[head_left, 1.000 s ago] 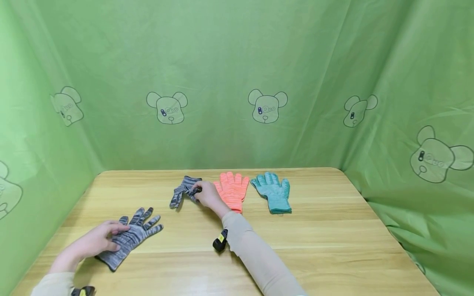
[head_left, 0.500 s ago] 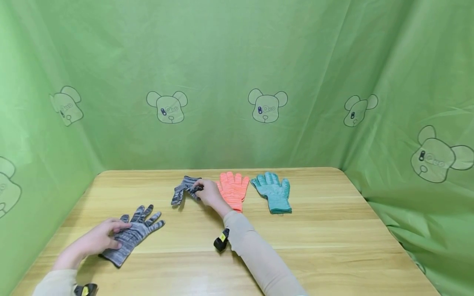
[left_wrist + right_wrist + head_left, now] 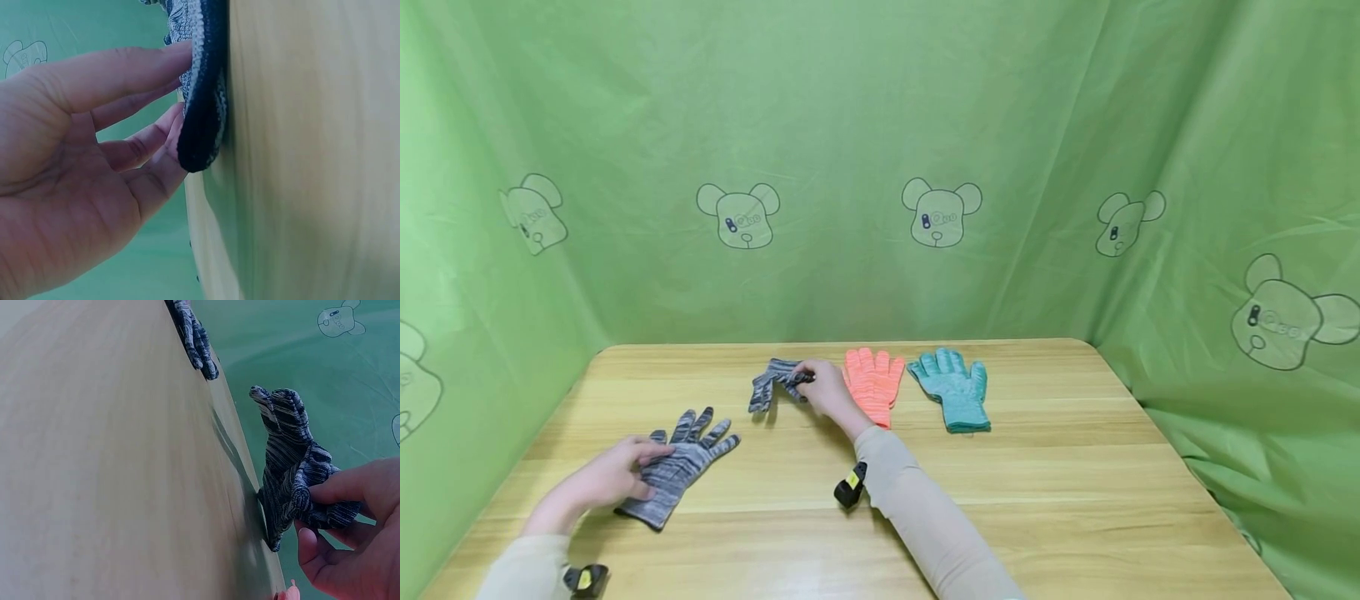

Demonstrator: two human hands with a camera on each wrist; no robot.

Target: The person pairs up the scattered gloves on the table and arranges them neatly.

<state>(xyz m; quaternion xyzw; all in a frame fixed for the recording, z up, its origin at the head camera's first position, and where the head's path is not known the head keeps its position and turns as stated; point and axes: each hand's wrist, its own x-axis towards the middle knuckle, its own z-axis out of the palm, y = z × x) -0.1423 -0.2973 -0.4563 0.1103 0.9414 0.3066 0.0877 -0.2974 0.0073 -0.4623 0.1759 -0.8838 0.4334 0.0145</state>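
Note:
At the table's left, my left hand [image 3: 613, 475] rests on a grey-and-black striped knit glove [image 3: 677, 471] lying flat, its fingers spread towards the back. In the left wrist view, thumb and fingertips touch the glove's upper side, and its dark cuff [image 3: 200, 147] gapes slightly. Farther back, my right hand [image 3: 827, 393] pinches a second glove of the same striped knit [image 3: 762, 392]. That one is bunched and bent, with part of it raised off the wood in the right wrist view [image 3: 287, 465]. My palm hides some of its right end.
An orange knit glove [image 3: 876, 385] lies just right of my right hand, and a teal glove [image 3: 958, 393] beyond it, each seemingly stacked on another. The wooden table [image 3: 1037, 517] ends at a green curtain [image 3: 850, 283] behind and at the sides.
My left hand and the glove under it have slid forward and to the right. The right hand has shifted slightly right, and its glove has crept the same way.

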